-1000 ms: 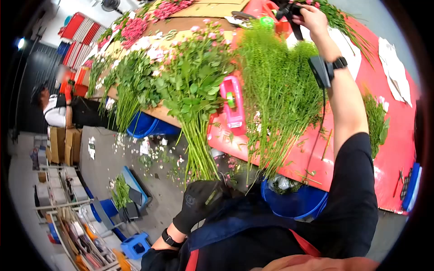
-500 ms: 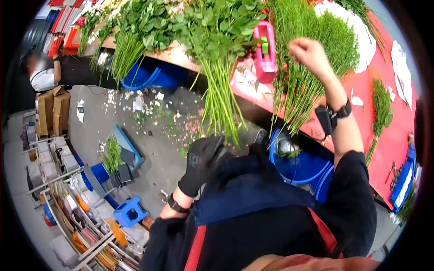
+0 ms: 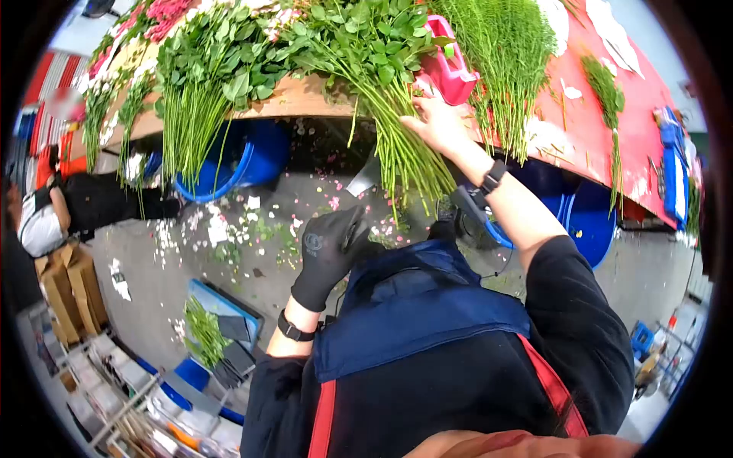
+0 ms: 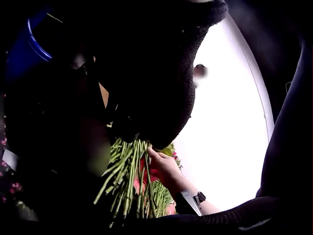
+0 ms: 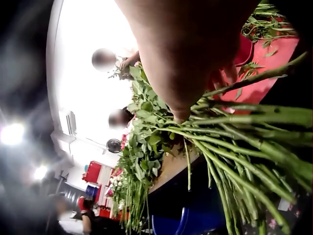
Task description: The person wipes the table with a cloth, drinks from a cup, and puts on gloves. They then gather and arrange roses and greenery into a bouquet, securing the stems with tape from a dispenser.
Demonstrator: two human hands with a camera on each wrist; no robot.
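In the head view my bare right hand (image 3: 443, 128) is at the stems of a leafy bunch of roses (image 3: 397, 137), thumb and fingers spread against its right side. The right wrist view has the thumb touching the stems (image 5: 220, 132), with the fingers partly hidden beyond them. The bunch lies on the table edge, cut ends hanging over toward me. My left hand (image 3: 330, 248), in a black glove, is in front of my body below the stem ends. Its fingers are loosely bent and nothing shows in them; the left wrist view is mostly dark.
A pink tape dispenser (image 3: 454, 72) stands beside feathery greenery (image 3: 504, 69) on the red table (image 3: 569, 141). More cut flowers (image 3: 202, 99) lie to the left. Blue buckets (image 3: 229, 164) stand under the table edge. Petals litter the floor (image 3: 282, 267). Another person (image 3: 69, 202) is at far left.
My right hand held a black object across the table, then came back without it and moved left to the rose stems. My left hand stays near my body.
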